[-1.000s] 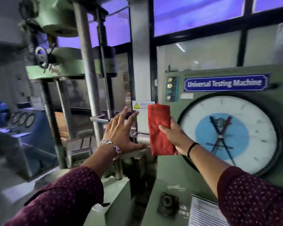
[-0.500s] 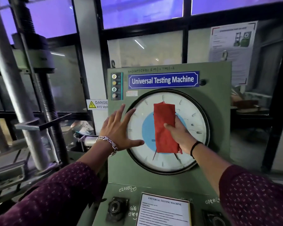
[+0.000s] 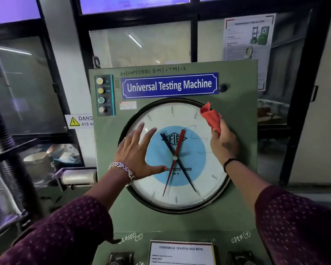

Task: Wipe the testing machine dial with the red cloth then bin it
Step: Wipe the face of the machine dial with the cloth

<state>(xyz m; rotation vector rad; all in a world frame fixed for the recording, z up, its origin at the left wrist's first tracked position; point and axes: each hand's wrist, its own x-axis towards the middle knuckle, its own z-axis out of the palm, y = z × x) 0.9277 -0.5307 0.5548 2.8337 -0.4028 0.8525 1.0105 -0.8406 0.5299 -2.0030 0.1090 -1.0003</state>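
Note:
The round white dial (image 3: 187,192) with a blue centre and crossed red and black needles fills the front of the green Universal Testing Machine (image 3: 239,115). My right hand (image 3: 225,143) presses a crumpled red cloth (image 3: 211,117) against the dial's upper right rim. My left hand (image 3: 137,155) lies flat with spread fingers on the left side of the dial glass, holding nothing. No bin is in view.
A column of indicator lights (image 3: 101,95) sits at the panel's upper left. Below the dial are a printed instruction card (image 3: 182,252) and two black knobs. A danger sign (image 3: 79,121) and a steel machine frame (image 3: 0,142) stand to the left. Windows lie behind.
My right hand slid the red cloth from the dial's centre up to its upper right rim, and the cloth bunched up. My left hand shifted onto the dial glass. The view moved closer.

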